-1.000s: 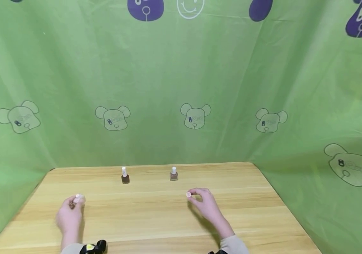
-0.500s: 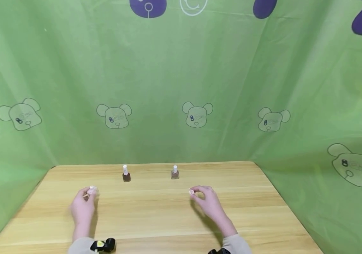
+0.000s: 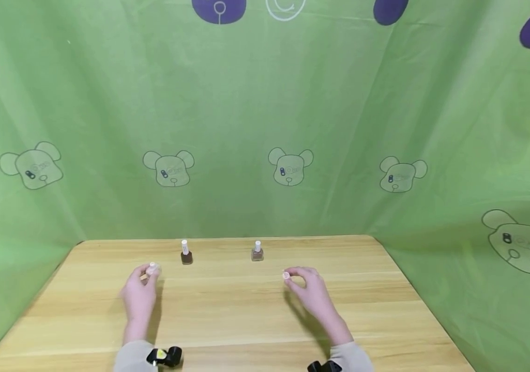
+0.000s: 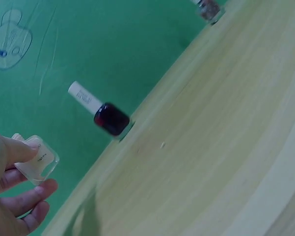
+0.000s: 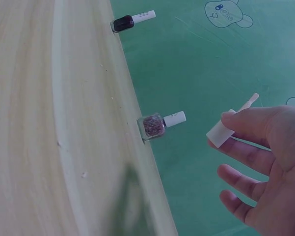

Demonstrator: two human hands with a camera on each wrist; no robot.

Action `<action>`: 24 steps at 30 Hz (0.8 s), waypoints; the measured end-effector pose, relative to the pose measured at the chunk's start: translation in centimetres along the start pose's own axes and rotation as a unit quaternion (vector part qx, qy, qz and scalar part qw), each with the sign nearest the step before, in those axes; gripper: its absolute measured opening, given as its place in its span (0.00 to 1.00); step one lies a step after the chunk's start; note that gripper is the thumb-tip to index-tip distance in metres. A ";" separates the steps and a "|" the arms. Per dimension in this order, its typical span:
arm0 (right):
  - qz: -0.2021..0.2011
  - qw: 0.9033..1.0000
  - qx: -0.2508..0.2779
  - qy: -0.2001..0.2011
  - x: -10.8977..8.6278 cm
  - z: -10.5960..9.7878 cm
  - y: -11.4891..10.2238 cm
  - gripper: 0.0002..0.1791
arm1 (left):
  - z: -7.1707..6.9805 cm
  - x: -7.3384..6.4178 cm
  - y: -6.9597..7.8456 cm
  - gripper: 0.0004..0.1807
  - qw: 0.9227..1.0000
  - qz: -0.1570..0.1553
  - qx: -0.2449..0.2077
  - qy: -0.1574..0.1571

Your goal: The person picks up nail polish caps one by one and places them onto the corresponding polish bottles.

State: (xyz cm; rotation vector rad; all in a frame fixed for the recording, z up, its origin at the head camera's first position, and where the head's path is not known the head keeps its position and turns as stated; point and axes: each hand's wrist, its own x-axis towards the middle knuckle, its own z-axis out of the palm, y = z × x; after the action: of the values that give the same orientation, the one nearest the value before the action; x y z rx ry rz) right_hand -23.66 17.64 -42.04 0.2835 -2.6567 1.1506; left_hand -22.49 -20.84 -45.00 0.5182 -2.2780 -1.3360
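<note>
My left hand pinches a small clear nail polish bottle with pale polish, above the left part of the table. In the left wrist view the thumb lies across the bottle's label. My right hand, to the right, holds a white nail polish cap between thumb and fingers. Its brush points away from the table in the right wrist view. Two capped bottles stand upright near the back edge: a dark red nail polish and a glittery mauve nail polish.
The light wood table reaches back to a green curtain printed with bear heads, which also hangs along both sides. Black wrist cameras sit at the sleeves.
My left hand has moved right and toward the back with the clear bottle, closer to the dark red one. My right hand stays nearly in place, still holding the cap.
</note>
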 end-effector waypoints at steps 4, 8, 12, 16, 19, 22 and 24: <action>-0.001 1.000 -0.003 0.002 0.1 -0.4 -0.1 0.15 | 0.7 -0.3 1.2 0.22 1.000 0.008 -0.018 0.001; 0.000 1.000 -0.007 0.005 0.1 -0.7 -0.3 0.15 | 1.4 -0.8 2.5 0.21 0.999 0.025 -0.029 0.001; -0.007 1.000 -0.008 0.015 0.2 -1.1 -0.5 0.15 | 2.0 -1.3 3.7 0.19 0.998 0.047 -0.040 -0.003; -0.020 0.999 -0.007 0.027 0.2 -1.6 -0.6 0.14 | 2.8 -1.7 4.7 0.18 0.997 0.065 -0.052 -0.009; -0.035 0.999 -0.008 0.038 0.1 -1.8 -0.7 0.13 | 3.5 -2.2 5.4 0.17 0.995 0.082 -0.055 -0.012; -0.050 0.998 -0.011 0.048 0.1 -1.9 -0.7 0.12 | 4.3 -2.8 6.0 0.17 0.993 0.105 -0.058 -0.015; -0.058 0.997 -0.013 0.053 0.0 -1.9 -0.8 0.12 | 4.8 -3.2 6.3 0.16 0.991 0.121 -0.059 -0.020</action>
State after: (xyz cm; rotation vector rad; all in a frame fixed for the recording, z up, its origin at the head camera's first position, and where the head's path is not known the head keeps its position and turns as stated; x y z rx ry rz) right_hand -23.24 18.51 -40.25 0.3558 -2.5265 1.0643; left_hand -23.07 -12.83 -42.11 0.1699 -2.1932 -1.3570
